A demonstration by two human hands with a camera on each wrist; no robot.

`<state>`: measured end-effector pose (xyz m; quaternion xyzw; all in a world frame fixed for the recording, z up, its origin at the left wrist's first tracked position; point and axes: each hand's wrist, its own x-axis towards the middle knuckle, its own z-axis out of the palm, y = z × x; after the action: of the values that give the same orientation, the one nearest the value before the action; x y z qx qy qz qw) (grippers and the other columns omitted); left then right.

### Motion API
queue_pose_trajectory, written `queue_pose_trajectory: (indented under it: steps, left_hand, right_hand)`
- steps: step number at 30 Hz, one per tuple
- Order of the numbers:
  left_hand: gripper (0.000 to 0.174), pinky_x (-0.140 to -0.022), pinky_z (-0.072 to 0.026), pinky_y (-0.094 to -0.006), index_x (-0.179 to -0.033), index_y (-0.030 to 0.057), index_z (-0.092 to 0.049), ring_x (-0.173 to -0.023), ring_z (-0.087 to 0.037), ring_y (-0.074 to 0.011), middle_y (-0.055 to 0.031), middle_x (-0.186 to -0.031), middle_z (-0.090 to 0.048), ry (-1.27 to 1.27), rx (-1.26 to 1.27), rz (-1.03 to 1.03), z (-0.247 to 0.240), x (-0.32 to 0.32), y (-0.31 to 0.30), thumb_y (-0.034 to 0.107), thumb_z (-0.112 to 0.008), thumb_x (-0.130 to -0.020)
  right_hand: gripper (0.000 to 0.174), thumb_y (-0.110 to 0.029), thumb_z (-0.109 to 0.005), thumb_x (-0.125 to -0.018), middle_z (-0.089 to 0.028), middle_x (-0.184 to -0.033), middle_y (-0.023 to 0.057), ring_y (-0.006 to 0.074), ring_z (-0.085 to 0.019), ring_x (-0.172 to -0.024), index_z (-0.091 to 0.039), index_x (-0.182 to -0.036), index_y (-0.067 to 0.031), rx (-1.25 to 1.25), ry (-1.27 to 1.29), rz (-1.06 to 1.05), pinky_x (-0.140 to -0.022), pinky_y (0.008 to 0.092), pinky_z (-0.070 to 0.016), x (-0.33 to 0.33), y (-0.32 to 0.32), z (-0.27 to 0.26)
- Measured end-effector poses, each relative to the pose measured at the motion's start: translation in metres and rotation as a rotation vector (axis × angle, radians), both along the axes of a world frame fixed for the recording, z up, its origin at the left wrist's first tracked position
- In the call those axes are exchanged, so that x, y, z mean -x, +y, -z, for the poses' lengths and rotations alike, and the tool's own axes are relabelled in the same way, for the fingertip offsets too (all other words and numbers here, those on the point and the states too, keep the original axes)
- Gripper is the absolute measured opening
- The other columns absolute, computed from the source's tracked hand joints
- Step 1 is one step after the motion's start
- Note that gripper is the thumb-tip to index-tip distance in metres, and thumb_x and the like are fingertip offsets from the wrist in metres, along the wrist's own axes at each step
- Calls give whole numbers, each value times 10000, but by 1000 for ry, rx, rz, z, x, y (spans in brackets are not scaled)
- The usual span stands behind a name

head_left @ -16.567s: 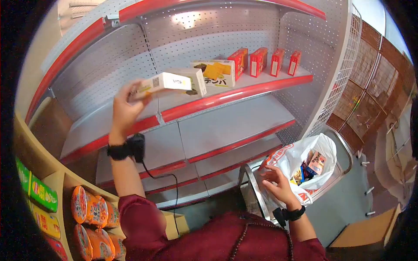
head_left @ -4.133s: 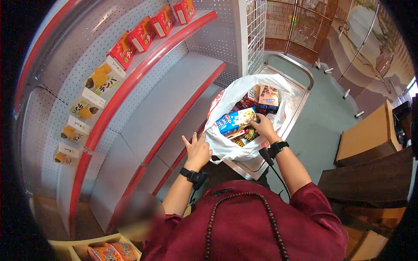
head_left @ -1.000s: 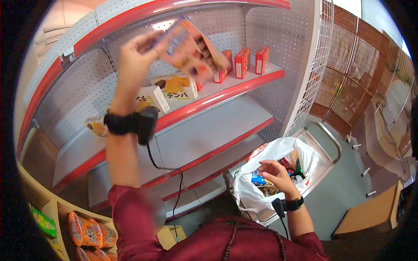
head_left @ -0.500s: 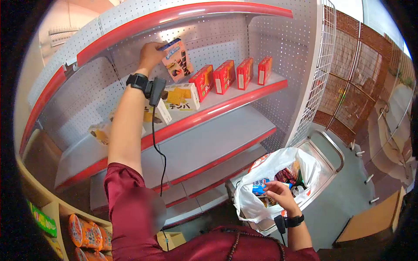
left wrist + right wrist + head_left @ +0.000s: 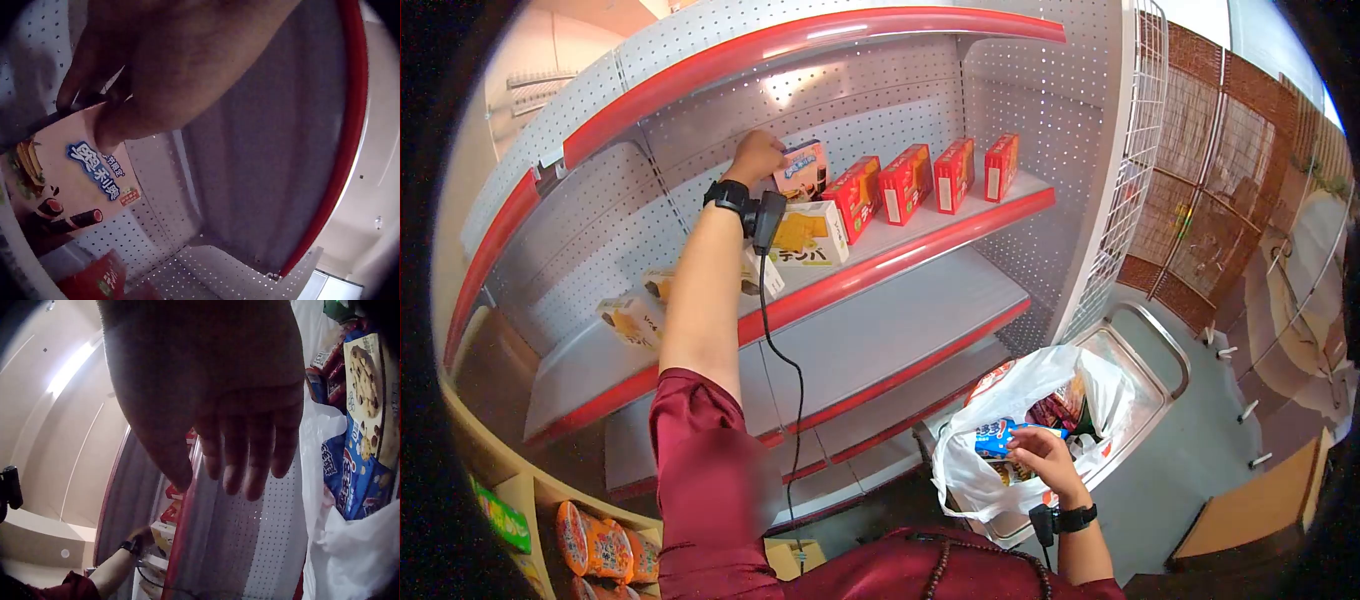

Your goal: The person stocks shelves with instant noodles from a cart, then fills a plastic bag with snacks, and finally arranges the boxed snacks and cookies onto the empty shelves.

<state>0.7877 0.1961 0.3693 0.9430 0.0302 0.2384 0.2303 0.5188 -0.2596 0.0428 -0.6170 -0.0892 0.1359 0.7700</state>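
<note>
My left hand (image 5: 757,158) reaches over the upper shelf and pinches the top edge of a pink wafer box (image 5: 801,172), which stands upright behind a white biscuit box (image 5: 808,236). In the left wrist view, the thumb lies on the front of the pink box (image 5: 81,164) and the fingers are behind it. My right hand (image 5: 1048,461) hovers over the white plastic bag (image 5: 960,462) with relaxed fingers, holding nothing. A blue cookie packet (image 5: 992,438) lies in the bag, beside that hand; the right wrist view shows the cookie packet (image 5: 365,406) too.
Several red boxes (image 5: 906,184) stand to the right of the pink box, and white boxes (image 5: 631,322) are at the left. A red shelf edge (image 5: 900,252) runs in front. The bag sits on a metal cart (image 5: 1135,400). A black cable (image 5: 800,400) hangs from the left wrist.
My left hand has brought the pink box down and back, from in front of the shelf to behind the white box. The right hand has stayed over the bag.
</note>
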Motion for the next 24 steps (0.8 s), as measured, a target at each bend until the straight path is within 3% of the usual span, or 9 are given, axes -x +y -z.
queue_pose_trajectory:
  steps: [9,12,15,17,18,20,24]
  left_hand:
    - [352,-449,-468,-312,-954,32,-634,-552,-595,-203,-122,-760,-634,-23,-38,-9,7,-1,3,105,-667,-611]
    - [417,-518,-483,-320,-1004,37,-619,-572,-604,-206,-130,-777,-635,-11,-13,37,6,-1,6,116,-677,-599]
    - [478,-617,-489,-330,-1061,52,-596,-668,-621,-223,-134,-837,-638,-19,-107,49,6,-5,11,122,-683,-597]
    - [482,-735,-472,-325,-1068,53,-589,-818,-613,-242,-139,-940,-625,68,-21,81,5,-8,11,147,-684,-606]
    - [482,-735,-472,-325,-1068,53,-589,-818,-613,-242,-139,-940,-625,72,-23,84,4,-6,9,147,-684,-606]
    - [456,-783,-458,-334,-1065,63,-588,-946,-574,-242,-145,-1016,-601,-151,-217,43,-2,2,-1,187,-672,-634]
    - [378,-844,-427,-334,-1031,73,-595,-991,-546,-264,-150,-1041,-584,-398,-280,158,-16,65,-68,219,-639,-685]
  right_hand:
    - [298,-30,-604,-781,-566,-985,54,143,-559,-906,-519,-1065,-8,5,-17,-8,-786,267,-454,0,-2,-1]
    - [298,-32,-606,-780,-561,-990,53,142,-557,-905,-519,-1065,-7,15,-25,-7,-789,267,-453,0,-5,-3]
    - [297,-35,-606,-781,-563,-983,56,143,-556,-905,-519,-1063,-6,17,-21,7,-795,270,-454,2,-5,-5]
    - [296,-37,-606,-782,-567,-974,57,144,-556,-905,-519,-1063,-6,16,-21,25,-798,272,-455,3,-6,-6]
    - [292,-39,-604,-783,-572,-967,60,147,-559,-903,-519,-1061,-5,25,-40,34,-797,274,-457,4,-6,-6]
    - [289,-41,-603,-785,-578,-961,62,151,-562,-901,-520,-1059,-4,33,-49,47,-797,276,-459,3,-6,-8]
    - [240,-32,-601,-784,-597,-888,45,122,-573,-822,-545,-1017,-16,102,-25,120,-714,244,-462,-2,-8,4]
